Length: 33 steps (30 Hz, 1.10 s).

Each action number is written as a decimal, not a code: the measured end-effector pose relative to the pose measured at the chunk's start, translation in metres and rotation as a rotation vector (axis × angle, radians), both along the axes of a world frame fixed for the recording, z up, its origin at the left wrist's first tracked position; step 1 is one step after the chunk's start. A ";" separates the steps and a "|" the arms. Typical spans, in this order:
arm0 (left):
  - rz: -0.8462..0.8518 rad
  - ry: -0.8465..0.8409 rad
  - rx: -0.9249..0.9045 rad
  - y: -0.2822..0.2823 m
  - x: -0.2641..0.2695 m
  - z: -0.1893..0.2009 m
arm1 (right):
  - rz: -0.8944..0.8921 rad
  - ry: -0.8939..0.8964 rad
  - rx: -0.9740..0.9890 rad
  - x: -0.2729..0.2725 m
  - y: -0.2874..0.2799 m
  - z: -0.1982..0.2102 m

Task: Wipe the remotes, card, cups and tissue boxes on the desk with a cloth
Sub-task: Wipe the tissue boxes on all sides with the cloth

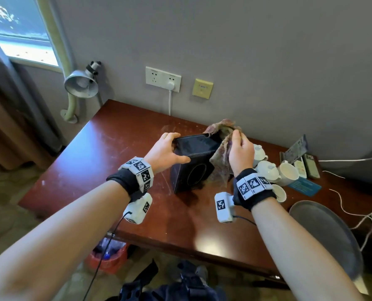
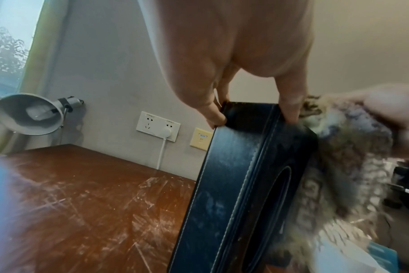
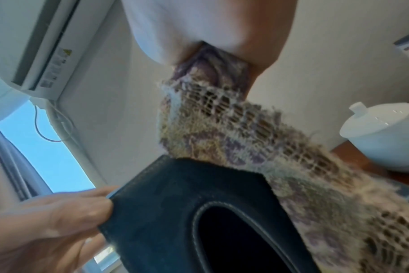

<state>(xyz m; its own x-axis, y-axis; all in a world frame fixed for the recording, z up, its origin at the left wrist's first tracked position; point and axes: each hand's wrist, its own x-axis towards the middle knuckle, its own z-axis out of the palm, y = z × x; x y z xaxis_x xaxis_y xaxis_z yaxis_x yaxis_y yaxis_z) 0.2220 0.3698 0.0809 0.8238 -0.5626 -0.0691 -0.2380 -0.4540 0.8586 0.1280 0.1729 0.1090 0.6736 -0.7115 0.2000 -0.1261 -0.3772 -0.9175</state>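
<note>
A dark leather tissue box [image 1: 193, 161] [image 2: 243, 184] [image 3: 199, 212] stands tipped on the brown desk [image 1: 119, 148], its oval opening facing me. My left hand [image 1: 166, 149] [image 2: 234, 64] grips its top left edge, thumb on the near face. My right hand [image 1: 240, 149] [image 3: 210, 27] holds a frayed, patterned cloth [image 1: 220, 148] [image 2: 339, 166] [image 3: 257, 144] against the box's right side and far top corner. White lidded cups [image 1: 267, 168] [image 3: 383, 136], remotes [image 1: 310, 166] and a blue card [image 1: 304, 185] lie at the right.
A grey round tray [image 1: 326, 233] sits at the desk's near right corner, with white cables [image 1: 343, 203] beside it. A desk lamp [image 1: 81, 83] [image 2: 28, 114] and wall sockets [image 1: 163, 79] [image 2: 158, 126] are behind. A red bin [image 1: 106, 257] stands under the desk's front edge.
</note>
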 end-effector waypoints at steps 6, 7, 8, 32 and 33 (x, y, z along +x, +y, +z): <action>0.046 -0.014 -0.056 -0.005 0.000 -0.004 | 0.007 -0.132 -0.293 0.004 0.005 0.022; 0.043 -0.020 -0.056 -0.004 0.000 -0.004 | 0.038 -0.117 -0.323 0.007 0.008 0.020; 0.037 -0.030 -0.054 -0.003 -0.001 -0.005 | 0.072 -0.088 -0.349 0.010 0.011 0.015; 0.031 -0.132 -0.030 -0.001 0.001 -0.007 | 0.300 0.436 -0.657 0.047 0.011 -0.023; 0.035 -0.135 -0.037 -0.001 0.001 -0.008 | 0.326 0.387 -0.732 0.042 0.023 -0.024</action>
